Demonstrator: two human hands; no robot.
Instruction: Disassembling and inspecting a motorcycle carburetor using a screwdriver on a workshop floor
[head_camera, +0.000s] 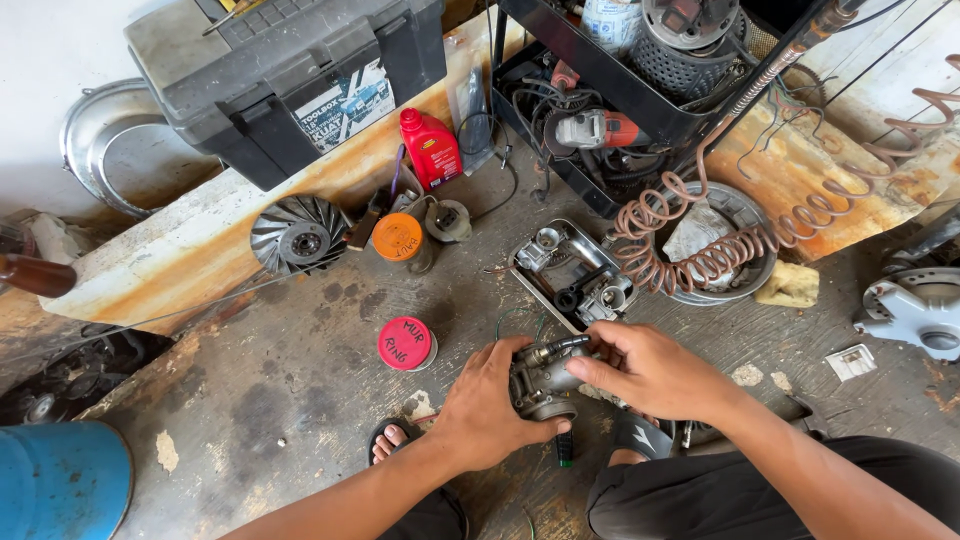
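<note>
Both hands grip 1 carburetor (543, 380) over the concrete floor (300, 390). The left hand (487, 405) wraps its body; the right hand (650, 372) pinches its top fitting. It looks grimy, grey, partly stripped, with more parts in the metal tray (522, 275) just beyond the hands, so work seems midway.

Bare forearms, dark trousers (740, 495), black sandals (392, 432).

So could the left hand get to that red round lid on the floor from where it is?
Probably yes. The red round lid lies on bare floor just beside the left hand with nothing between them, but that hand is gripping the metal carburetor and would have to let go.
</note>
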